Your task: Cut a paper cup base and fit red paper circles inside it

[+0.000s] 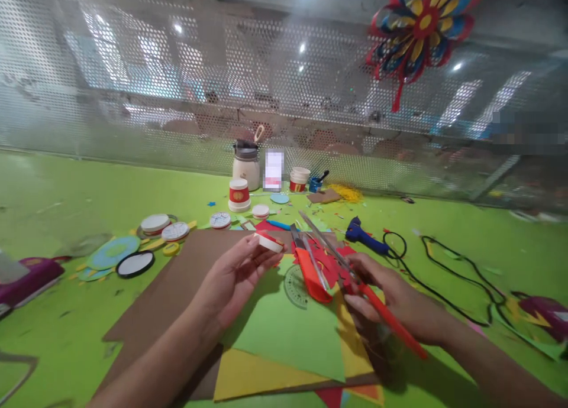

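My left hand [235, 275] is raised palm-up over a brown sheet [177, 284] and pinches a small round white lid with a red rim [268, 240] at its fingertips. My right hand [394, 301] is closed on a pair of orange-handled scissors [381, 310], whose open metal blades [323, 242] point up and to the left over red paper scraps [326, 266]. Green [288, 331] and yellow [248, 375] paper sheets lie between my hands, with a clear protractor [295, 287] on the green one.
A blue glue gun [361, 235] with a black cord [448, 278] lies right of the scissors. Round lids [155, 223], paper circles [113, 252], white and red jars [239, 195] and a pot [246, 162] stand behind. A perforated metal screen [177, 83] carries a paper flower [421, 26]. A purple tool [29, 278] sits left.
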The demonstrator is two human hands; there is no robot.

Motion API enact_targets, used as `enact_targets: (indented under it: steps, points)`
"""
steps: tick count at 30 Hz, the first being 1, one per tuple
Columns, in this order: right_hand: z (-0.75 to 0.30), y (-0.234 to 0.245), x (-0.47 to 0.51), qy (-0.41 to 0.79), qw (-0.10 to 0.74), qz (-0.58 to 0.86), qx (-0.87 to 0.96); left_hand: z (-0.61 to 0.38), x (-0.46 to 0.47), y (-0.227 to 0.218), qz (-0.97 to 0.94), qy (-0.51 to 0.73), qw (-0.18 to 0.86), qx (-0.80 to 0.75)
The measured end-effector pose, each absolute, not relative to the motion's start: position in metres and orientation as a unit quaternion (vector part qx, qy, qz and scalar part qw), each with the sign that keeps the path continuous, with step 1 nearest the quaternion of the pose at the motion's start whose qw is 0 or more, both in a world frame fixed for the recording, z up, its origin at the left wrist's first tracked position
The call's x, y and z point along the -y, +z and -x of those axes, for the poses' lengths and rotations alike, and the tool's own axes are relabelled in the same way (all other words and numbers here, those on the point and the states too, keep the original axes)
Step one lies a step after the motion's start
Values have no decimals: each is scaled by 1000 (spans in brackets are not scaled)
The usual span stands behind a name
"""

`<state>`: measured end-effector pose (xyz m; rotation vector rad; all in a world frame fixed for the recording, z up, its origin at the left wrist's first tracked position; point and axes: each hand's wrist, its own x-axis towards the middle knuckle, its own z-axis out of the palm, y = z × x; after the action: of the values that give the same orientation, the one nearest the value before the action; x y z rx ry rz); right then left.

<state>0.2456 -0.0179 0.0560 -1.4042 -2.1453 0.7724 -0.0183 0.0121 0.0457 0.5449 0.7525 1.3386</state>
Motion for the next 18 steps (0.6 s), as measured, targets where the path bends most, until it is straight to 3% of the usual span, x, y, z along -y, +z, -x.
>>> enact_targets:
  steps: [5, 18]
  points:
    - [-217, 79, 18, 257, 152, 520, 800, 14, -3, 48, -315, 549, 718, -289]
    - [-216, 68, 28, 170, 180, 485, 838, 10, 1, 45, -307, 540, 699, -355]
